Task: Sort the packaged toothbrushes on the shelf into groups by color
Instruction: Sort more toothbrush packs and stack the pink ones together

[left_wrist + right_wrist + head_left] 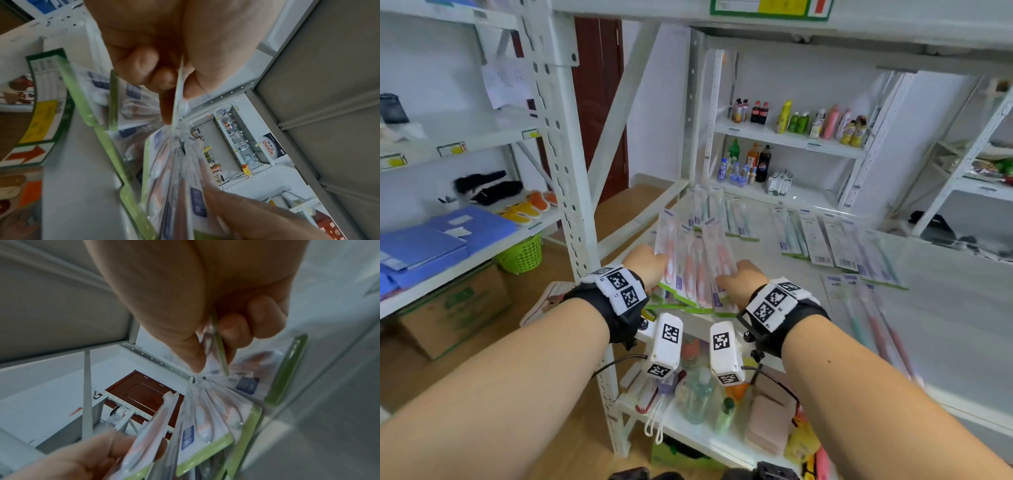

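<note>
Several packaged pink toothbrushes (693, 263) with green card ends are fanned out at the near left corner of the white shelf (945, 325). My left hand (650, 262) pinches the left edge of the pink packs (179, 91). My right hand (736, 279) pinches the near right end of the same fan (218, 344). Green toothbrush packs (736, 219) lie farther back. A row with several packs (835, 243), some face down with barcodes, lies at the right. A few more packs (866, 311), green and pink, lie near the front right.
A white upright post (571, 192) stands just left of my left hand. The lower shelf (688, 435) holds bottles and small goods. Bottles (801, 121) fill the back rack. Blue folders (438, 240) and slippers sit on the left rack, above a green basket (522, 255).
</note>
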The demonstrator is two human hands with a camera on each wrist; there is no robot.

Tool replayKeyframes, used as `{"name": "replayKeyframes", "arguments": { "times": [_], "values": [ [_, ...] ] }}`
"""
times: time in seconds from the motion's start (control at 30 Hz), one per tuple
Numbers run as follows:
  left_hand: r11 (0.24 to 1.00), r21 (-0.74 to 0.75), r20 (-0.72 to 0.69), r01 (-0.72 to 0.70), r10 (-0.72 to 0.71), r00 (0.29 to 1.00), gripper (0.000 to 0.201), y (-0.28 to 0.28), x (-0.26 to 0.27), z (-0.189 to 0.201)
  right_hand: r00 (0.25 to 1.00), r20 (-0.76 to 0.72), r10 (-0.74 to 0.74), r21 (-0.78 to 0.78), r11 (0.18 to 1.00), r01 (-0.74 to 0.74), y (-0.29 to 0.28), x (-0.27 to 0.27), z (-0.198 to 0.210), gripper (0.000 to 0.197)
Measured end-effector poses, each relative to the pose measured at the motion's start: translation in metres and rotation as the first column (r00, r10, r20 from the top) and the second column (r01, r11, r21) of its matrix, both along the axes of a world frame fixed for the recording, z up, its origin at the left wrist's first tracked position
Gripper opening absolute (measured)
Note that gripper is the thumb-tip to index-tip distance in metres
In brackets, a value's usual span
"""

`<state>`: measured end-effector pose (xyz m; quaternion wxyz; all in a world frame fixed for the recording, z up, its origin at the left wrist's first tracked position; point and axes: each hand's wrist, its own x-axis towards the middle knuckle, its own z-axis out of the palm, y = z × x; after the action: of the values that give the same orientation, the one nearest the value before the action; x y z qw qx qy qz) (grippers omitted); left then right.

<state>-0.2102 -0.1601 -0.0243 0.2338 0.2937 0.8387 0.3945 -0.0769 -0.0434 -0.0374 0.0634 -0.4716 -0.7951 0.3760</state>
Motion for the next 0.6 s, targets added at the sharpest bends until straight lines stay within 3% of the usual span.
{"name": "replayKeyframes", "arguments": {
  "times": [0.13, 0.27, 0.4, 0.6],
  "values": [
    [0.988, -0.130, -0.144, 0.090, -0.108, 0.984, 0.030, 0.009, -0.010, 0.003, 1.000, -0.013, -0.012, 0.021, 1.000, 0.012, -0.002, -0.007, -0.001, 0.019],
    [0.952, -0.270, -0.290, 0.147, -0.225, 0.930, 0.022, 0.014, -0.017, 0.005, 1.000, 0.014, -0.008, 0.036, 0.999, 0.008, 0.000, 0.000, 0.002, 0.031],
    [0.976, -0.211, -0.345, 0.056, -0.128, 0.930, 0.040, 0.025, -0.014, 0.012, 0.998, 0.069, -0.015, 0.109, 0.994, 0.007, 0.010, 0.022, 0.008, 0.040],
    [0.972, -0.074, -0.298, 0.221, -0.233, 0.926, 0.041, 0.055, 0.019, 0.014, 0.993, 0.051, -0.107, 0.165, 0.981, 0.098, 0.032, 0.065, 0.018, 0.036]
  ]
}}
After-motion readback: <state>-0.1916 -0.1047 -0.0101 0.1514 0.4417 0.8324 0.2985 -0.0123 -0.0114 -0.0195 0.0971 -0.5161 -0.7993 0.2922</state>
